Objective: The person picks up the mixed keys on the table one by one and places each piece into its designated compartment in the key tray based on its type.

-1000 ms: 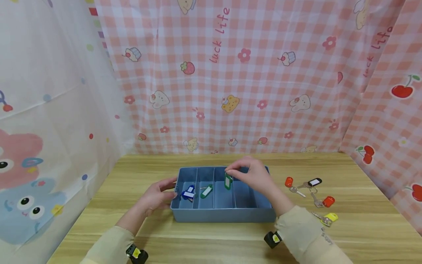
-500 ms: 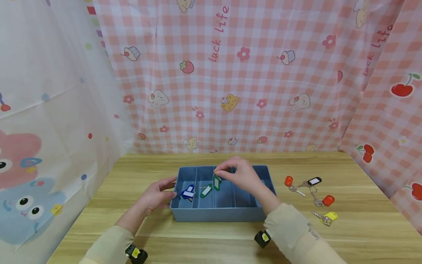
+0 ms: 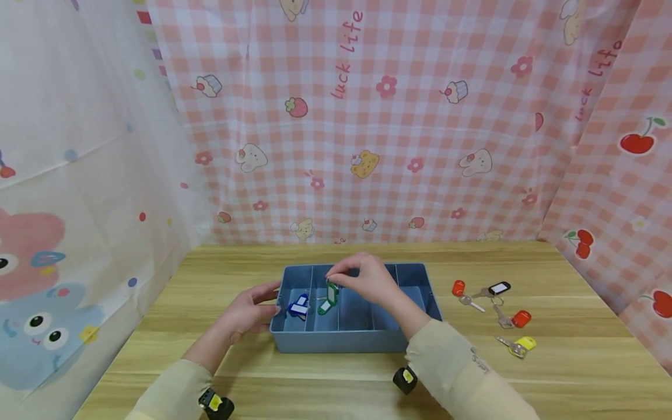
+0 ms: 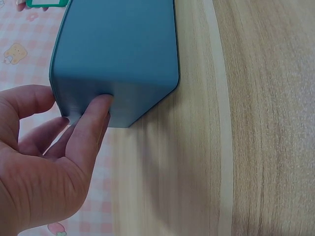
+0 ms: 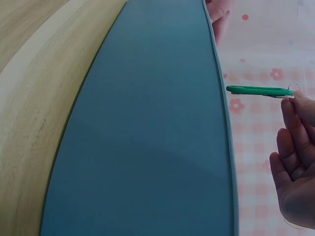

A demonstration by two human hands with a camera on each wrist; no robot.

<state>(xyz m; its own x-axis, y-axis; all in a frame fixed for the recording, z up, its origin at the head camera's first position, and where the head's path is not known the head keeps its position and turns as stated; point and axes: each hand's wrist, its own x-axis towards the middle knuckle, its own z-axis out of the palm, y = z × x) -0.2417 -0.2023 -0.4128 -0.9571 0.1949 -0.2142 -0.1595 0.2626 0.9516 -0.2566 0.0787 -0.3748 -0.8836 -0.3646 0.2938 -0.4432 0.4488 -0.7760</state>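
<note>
1. Key tag, green-framed with a pale label window, hangs just below the pinch of your right hand, over the second compartment from your left. Your thumb and finger are closed together on its thin metal ring; the other fingers lie free of it.

2. Expect it to be light and stiff, the plastic a little slippery and the hanging end apt to swing. The ring looks the best place to hold; the frame's flat sides would serve too.

3. Directly under the pinch lies another green tag; whether the two touch, you cannot tell from here.

4. Your left hand holds the end of the divided box, fingers partly bent against the outer wall. The smooth, matte blue-grey walls look like rigid plastic, straight-sided with rounded corners, probably light enough to slide if knocked.

5. Left of the pinch, blue tags overlap in the end compartment.

6. Well right of the pinch, orange-red tags, a black tag and a yellow tag lie with metal keys on the wood-grain table.
</note>
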